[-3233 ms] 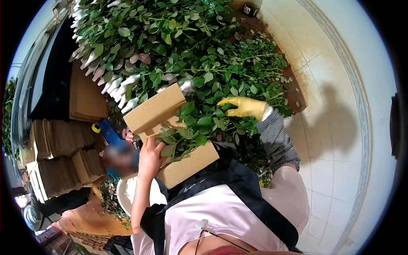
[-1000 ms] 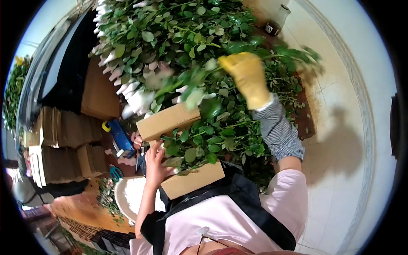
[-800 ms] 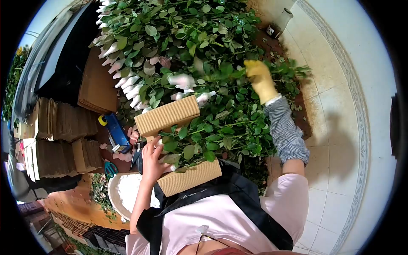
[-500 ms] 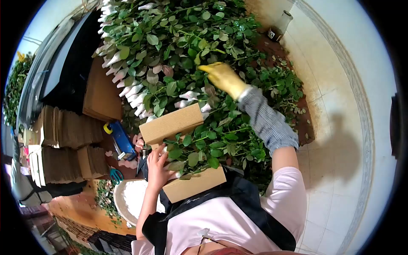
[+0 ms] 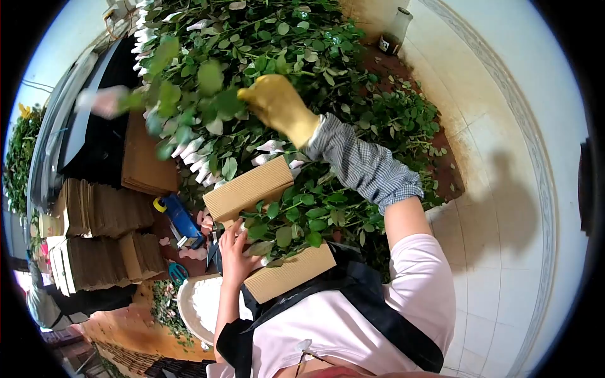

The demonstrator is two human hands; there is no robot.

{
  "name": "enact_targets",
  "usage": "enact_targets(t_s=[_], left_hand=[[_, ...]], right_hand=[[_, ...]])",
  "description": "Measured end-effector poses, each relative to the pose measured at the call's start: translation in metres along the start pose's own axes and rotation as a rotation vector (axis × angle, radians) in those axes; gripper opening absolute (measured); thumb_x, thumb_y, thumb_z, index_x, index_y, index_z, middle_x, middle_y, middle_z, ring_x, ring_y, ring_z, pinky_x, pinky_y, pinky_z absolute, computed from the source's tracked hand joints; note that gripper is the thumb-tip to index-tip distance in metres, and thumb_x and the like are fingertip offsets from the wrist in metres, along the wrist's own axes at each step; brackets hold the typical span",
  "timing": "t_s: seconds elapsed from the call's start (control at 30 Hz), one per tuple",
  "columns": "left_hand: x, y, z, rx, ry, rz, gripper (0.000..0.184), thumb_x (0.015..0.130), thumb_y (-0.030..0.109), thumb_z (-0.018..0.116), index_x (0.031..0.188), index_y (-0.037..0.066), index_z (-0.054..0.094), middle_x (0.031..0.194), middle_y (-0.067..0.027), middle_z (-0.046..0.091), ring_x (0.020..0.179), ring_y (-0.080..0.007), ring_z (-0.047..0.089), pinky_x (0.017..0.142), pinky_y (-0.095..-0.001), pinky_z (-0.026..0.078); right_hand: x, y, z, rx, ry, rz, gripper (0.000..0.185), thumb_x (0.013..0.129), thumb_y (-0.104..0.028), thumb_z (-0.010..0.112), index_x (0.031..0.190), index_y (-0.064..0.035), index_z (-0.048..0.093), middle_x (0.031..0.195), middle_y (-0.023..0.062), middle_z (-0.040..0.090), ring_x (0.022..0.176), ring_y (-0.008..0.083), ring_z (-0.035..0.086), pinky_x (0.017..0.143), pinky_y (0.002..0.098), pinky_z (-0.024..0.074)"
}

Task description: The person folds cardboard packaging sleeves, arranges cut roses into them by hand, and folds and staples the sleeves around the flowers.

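My right hand (image 5: 280, 107), in a yellow glove, is closed round the stem of a leafy rose (image 5: 104, 102); the wrapped pale head points left and is blurred. Below it lies a large heap of leafy stems (image 5: 252, 47) with white-sleeved heads along its left side. My bare left hand (image 5: 236, 255) rests at the left end of a folded corrugated cardboard sheet (image 5: 249, 189), its fingers against flower heads inside; what they grip is partly hidden. Between the raised cardboard flaps lie green stems (image 5: 315, 211).
Stacks of cardboard (image 5: 101, 261) stand at the left. Near them are a blue tape dispenser (image 5: 179, 217), teal scissors (image 5: 178, 272) and a white-lined basket (image 5: 205, 309). A glass bottle (image 5: 395, 31) stands at the top right, by the tiled floor (image 5: 479, 246).
My right hand has moved left across the heap, and a rose now shows in its grip. My left hand has stayed at the cardboard. The view has shifted slightly.
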State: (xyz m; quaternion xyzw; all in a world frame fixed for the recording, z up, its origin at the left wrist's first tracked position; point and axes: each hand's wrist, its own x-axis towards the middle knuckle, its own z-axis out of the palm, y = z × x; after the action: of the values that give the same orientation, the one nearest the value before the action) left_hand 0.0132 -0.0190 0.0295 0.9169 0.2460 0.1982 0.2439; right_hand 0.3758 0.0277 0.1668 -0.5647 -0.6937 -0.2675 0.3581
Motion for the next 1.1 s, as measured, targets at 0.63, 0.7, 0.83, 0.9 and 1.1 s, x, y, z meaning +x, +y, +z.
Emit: enact_targets(t_s=[0.63, 0.7, 0.83, 0.9, 1.1], left_hand=[[0.008, 0.01, -0.014, -0.226, -0.077, -0.021, 0.06, 0.067, 0.006, 0.08, 0.124, 0.004, 0.062, 0.128, -0.0157, 0.06, 0.119, -0.0393, 0.055, 0.102, -0.0447, 0.045], [0.005, 0.005, -0.01, -0.205, -0.066, 0.012, 0.06, 0.068, 0.005, 0.08, 0.126, 0.003, 0.061, 0.13, -0.0167, 0.059, 0.121, -0.0393, 0.054, 0.103, -0.0436, 0.045], [-0.003, -0.005, -0.008, -0.249, -0.164, -0.065, 0.061, 0.072, 0.007, 0.078, 0.13, 0.001, 0.057, 0.127, -0.0192, 0.06, 0.12, -0.0415, 0.055, 0.103, -0.0443, 0.045], [-0.001, -0.002, -0.009, -0.083, -0.071, 0.126, 0.065, 0.072, 0.01, 0.079, 0.132, 0.0, 0.055, 0.124, -0.0199, 0.062, 0.116, -0.0401, 0.059, 0.099, -0.0426, 0.048], [-0.003, 0.007, -0.018, 0.11, -0.176, 0.11, 0.065, 0.073, 0.017, 0.08, 0.13, -0.003, 0.054, 0.122, -0.0209, 0.062, 0.113, -0.0382, 0.06, 0.099, -0.0437, 0.049]], right_hand=[[-0.195, -0.087, -0.167, 0.137, -0.863, 0.464, 0.036, 0.082, 0.003, 0.067, 0.113, -0.0126, 0.074, 0.092, 0.0118, 0.071, 0.086, 0.0319, 0.066, 0.084, 0.0408, 0.0547], [-0.202, -0.089, -0.158, 0.006, -0.891, 0.511, 0.033, 0.082, 0.004, 0.065, 0.108, -0.013, 0.075, 0.081, 0.0127, 0.068, 0.075, 0.0339, 0.064, 0.076, 0.0433, 0.0546], [-0.184, -0.104, -0.159, -0.07, -0.606, 0.495, 0.025, 0.078, 0.0, 0.065, 0.097, -0.0132, 0.076, 0.072, 0.0115, 0.064, 0.071, 0.0312, 0.064, 0.066, 0.0454, 0.0513], [-0.198, -0.1, -0.147, -0.097, -0.663, 0.445, 0.024, 0.077, -0.001, 0.065, 0.095, -0.0135, 0.076, 0.07, 0.0101, 0.063, 0.07, 0.0305, 0.063, 0.065, 0.0444, 0.0505], [-0.18, -0.107, -0.148, -0.13, -0.682, 0.328, 0.023, 0.076, 0.002, 0.06, 0.085, -0.0145, 0.073, 0.065, 0.0101, 0.06, 0.07, 0.0303, 0.063, 0.072, 0.0406, 0.0527]])
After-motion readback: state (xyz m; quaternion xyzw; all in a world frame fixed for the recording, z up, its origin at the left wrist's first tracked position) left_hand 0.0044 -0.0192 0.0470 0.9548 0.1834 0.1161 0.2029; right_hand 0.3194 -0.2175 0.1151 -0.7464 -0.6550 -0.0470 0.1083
